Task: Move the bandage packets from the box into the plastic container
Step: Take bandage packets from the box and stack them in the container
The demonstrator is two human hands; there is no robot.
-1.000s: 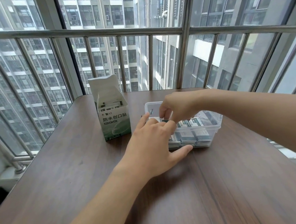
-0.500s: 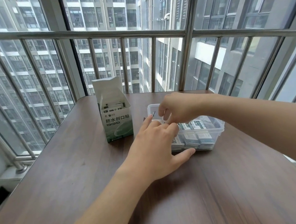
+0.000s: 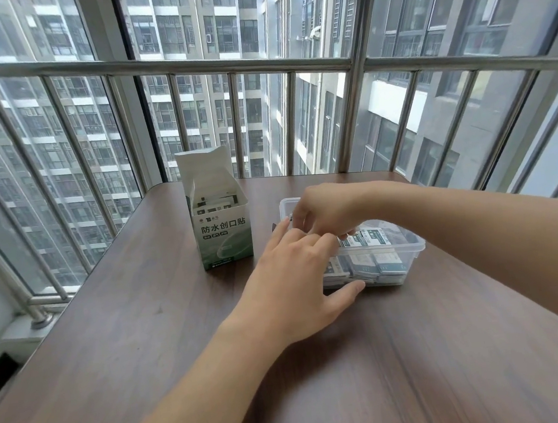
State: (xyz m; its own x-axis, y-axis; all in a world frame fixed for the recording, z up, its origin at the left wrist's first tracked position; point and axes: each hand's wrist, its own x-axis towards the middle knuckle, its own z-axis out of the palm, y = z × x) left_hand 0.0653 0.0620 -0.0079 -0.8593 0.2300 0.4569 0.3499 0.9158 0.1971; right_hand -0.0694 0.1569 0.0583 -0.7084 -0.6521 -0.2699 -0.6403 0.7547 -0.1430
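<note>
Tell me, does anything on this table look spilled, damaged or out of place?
Nothing stands out. The box stands upright with its flap open and packets showing inside. The plastic container sits flat, with the bandage packets inside it. Both hands, left hand and right hand, work at the container.

My left forearm reaches in from 7 o'clock toward 1 o'clock, back of the left hand (image 3: 291, 279) up, fingers extended and close together, thumb (image 3: 345, 294) splayed out toward 3 o'clock. My right arm comes in from 4 o'clock, wrist bent down, right hand (image 3: 325, 210) just beyond the left at its 1 o'clock, fingers curled downward; I cannot tell what they pinch.
</note>
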